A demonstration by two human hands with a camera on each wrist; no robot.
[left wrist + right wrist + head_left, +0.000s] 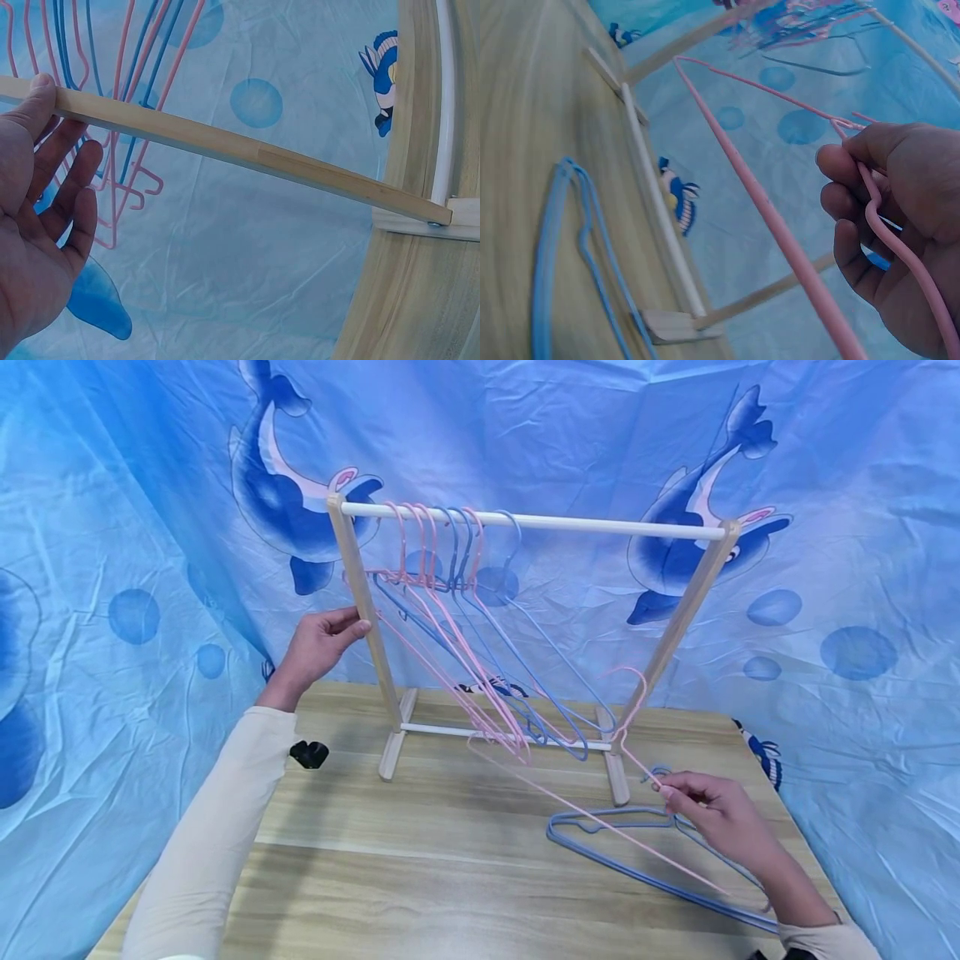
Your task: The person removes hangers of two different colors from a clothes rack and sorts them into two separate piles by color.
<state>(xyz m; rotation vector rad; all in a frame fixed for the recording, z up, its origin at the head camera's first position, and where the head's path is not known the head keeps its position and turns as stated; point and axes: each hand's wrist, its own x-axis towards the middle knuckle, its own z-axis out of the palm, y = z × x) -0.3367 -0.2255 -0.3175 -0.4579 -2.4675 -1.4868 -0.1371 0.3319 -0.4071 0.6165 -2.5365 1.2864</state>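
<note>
A small garment rack with wooden posts and a white rail stands on the table. Toward the rail's left side hang several pink and blue hangers. My left hand grips the rack's left post between thumb and fingers, partway up. Off to the right, my right hand pinches a pink hanger near the base of its hook. This hanger is in the air in front of the rack, its hook pointing up. Blue hangers lie on the table below the right hand.
The wooden table has a blue curtain with dolphin prints behind it and at its sides. A white lower bar joins the rack's feet. A small black object shows beside the left sleeve.
</note>
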